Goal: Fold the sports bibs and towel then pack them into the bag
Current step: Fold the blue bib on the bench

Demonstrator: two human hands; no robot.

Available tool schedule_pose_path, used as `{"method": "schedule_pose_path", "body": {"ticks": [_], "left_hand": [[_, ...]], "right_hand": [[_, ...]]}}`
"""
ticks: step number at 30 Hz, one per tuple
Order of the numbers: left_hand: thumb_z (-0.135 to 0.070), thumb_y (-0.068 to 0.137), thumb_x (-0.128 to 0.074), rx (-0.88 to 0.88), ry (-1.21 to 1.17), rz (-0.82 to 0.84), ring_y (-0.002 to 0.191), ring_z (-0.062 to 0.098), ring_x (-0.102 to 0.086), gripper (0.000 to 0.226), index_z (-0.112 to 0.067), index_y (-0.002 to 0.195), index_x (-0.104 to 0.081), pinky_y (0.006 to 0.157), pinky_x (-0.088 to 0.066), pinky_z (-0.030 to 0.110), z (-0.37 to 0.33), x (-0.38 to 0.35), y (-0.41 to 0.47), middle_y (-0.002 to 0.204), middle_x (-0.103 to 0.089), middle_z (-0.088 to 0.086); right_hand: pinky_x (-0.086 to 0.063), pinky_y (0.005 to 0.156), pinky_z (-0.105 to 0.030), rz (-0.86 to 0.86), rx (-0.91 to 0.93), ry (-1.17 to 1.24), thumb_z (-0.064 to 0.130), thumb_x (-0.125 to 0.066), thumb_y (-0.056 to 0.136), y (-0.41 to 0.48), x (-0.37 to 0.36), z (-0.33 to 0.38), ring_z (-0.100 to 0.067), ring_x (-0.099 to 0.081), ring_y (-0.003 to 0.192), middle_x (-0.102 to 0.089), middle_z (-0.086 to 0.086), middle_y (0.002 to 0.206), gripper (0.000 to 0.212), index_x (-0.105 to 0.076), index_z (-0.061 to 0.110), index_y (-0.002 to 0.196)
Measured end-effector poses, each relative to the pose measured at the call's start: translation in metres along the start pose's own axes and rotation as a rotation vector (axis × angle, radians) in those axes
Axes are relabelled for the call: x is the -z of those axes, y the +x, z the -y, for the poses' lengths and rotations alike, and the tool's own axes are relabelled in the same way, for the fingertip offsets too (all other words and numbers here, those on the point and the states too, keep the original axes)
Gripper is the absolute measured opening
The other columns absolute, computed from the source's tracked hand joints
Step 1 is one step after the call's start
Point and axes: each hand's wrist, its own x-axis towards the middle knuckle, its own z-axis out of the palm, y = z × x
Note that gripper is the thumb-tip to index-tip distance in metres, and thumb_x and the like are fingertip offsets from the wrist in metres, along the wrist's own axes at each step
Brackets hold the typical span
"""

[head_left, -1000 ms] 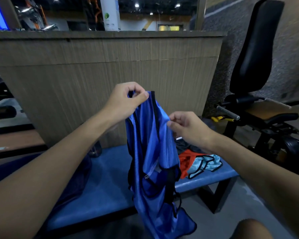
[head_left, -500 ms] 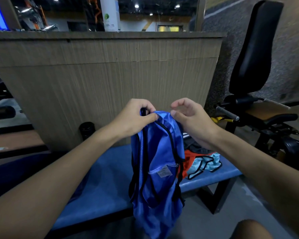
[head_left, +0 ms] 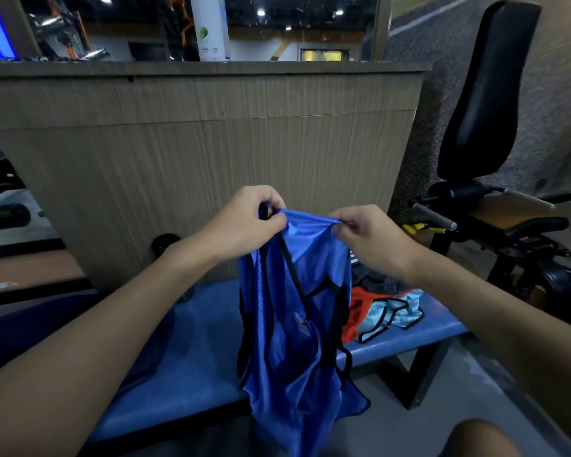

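Overhead, left hand (head_left: 244, 222) and right hand (head_left: 373, 235) fingers pinching shiny blue mesh bib (head_left: 294, 341), black-trimmed, hanging limp, creased.

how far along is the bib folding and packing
Done: nothing visibly folded or packed yet. In hand: the left hand and right hand pinch the top edge of the blue bib, stretched between them, the rest hanging unfolded. To do: the orange bib and light blue bib lie crumpled on the bench; I can't pick out the towel or bag for sure.
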Motion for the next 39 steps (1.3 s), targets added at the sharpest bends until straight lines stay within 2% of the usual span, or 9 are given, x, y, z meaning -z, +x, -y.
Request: {"method": "schedule_pose_path", "body": {"ticks": [3, 6, 10, 17, 23, 29, 32, 35, 39], "left_hand": [[-0.022, 0.09, -0.069, -0.007, -0.111, 0.018, 0.055, 0.008, -0.042, 0.021, -0.02, 0.104, -0.053, 0.057, -0.04, 0.02, -0.001, -0.004, -0.005, 0.071, -0.05, 0.0], [-0.046, 0.076, -0.08, 0.01, -0.183, 0.15, 0.061, 0.009, -0.045, 0.046, -0.016, 0.098, -0.053, 0.06, -0.041, 0.025, -0.004, -0.012, -0.012, 0.073, -0.051, -0.003], [-0.028, 0.078, -0.084, -0.023, -0.205, 0.136, 0.058, 0.002, -0.046, 0.031, -0.006, 0.087, -0.064, 0.06, -0.039, 0.018, -0.006, -0.026, -0.013, 0.066, -0.053, -0.013], [-0.01, 0.092, -0.067, -0.006, -0.215, 0.129, 0.067, 0.004, -0.059, 0.008, -0.006, 0.087, -0.071, 0.066, -0.046, 0.016, -0.002, -0.022, -0.01, 0.078, -0.07, 0.004], [-0.009, 0.099, -0.057, 0.104, -0.416, 0.067, 0.092, 0.023, -0.072, 0.017, -0.005, 0.098, -0.074, 0.089, -0.057, 0.036, -0.004, -0.016, -0.003, 0.094, -0.077, 0.009], [-0.008, 0.101, -0.054, 0.122, -0.48, 0.038, 0.083, 0.021, -0.071, 0.02, -0.004, 0.1, -0.073, 0.082, -0.057, 0.036, -0.011, -0.012, 0.002, 0.091, -0.076, 0.013], [-0.006, 0.1, -0.054, 0.115, -0.498, 0.035, 0.081, 0.018, -0.07, 0.018, -0.007, 0.101, -0.072, 0.08, -0.057, 0.032, -0.011, -0.009, 0.003, 0.091, -0.075, 0.011], [-0.001, 0.099, -0.053, 0.1, -0.478, 0.007, 0.078, 0.017, -0.066, 0.019, -0.012, 0.104, -0.068, 0.078, -0.056, 0.032, -0.006, -0.003, 0.003, 0.1, -0.071, 0.004], [-0.005, 0.096, -0.052, 0.172, -0.269, -0.019, 0.07, 0.007, -0.063, 0.025, -0.015, 0.088, -0.074, 0.072, -0.049, 0.023, -0.004, -0.003, -0.001, 0.077, -0.072, -0.002]], "right_hand": [[-0.053, 0.074, -0.032, -0.112, -0.117, 0.311, -0.004, -0.042, 0.096, 0.001, -0.002, 0.007, -0.014, -0.066, 0.079, -0.074, -0.013, 0.09, 0.033, -0.067, 0.018, 0.089], [-0.051, 0.065, -0.034, -0.209, -0.189, 0.475, -0.002, -0.048, 0.095, 0.004, -0.002, 0.012, -0.017, -0.063, 0.07, -0.07, -0.01, 0.08, 0.023, -0.064, 0.012, 0.089], [-0.044, 0.063, -0.041, -0.227, -0.216, 0.53, 0.001, -0.053, 0.092, 0.008, -0.003, 0.014, -0.025, -0.055, 0.068, -0.062, -0.016, 0.078, 0.016, -0.063, 0.013, 0.094], [-0.037, 0.051, -0.027, -0.239, -0.223, 0.489, -0.002, -0.053, 0.093, 0.004, 0.002, 0.004, -0.016, -0.046, 0.051, -0.054, -0.001, 0.055, 0.019, -0.06, 0.016, 0.096], [-0.043, 0.062, -0.023, -0.162, -0.141, 0.276, -0.003, -0.054, 0.092, 0.001, 0.002, -0.004, -0.011, -0.052, 0.069, -0.054, -0.007, 0.086, 0.019, -0.05, 0.016, 0.091], [-0.04, 0.079, -0.018, -0.117, 0.236, 0.032, 0.028, -0.079, 0.075, -0.01, -0.012, 0.001, -0.015, -0.053, 0.089, -0.05, 0.003, 0.096, 0.032, -0.053, 0.024, 0.092], [-0.039, 0.076, -0.021, -0.045, 0.223, -0.115, 0.014, -0.079, 0.077, -0.009, -0.021, -0.005, -0.01, -0.051, 0.08, -0.052, 0.004, 0.091, 0.023, -0.059, 0.022, 0.086], [-0.042, 0.067, -0.032, -0.091, 0.14, -0.005, 0.009, -0.065, 0.086, -0.007, -0.024, -0.009, -0.009, -0.051, 0.068, -0.057, 0.003, 0.072, 0.01, -0.058, 0.015, 0.082], [-0.04, 0.058, -0.036, -0.144, 0.012, 0.285, 0.001, -0.054, 0.091, -0.004, -0.018, 0.004, -0.018, -0.048, 0.061, -0.055, -0.012, 0.065, 0.018, -0.05, 0.015, 0.081]]}}
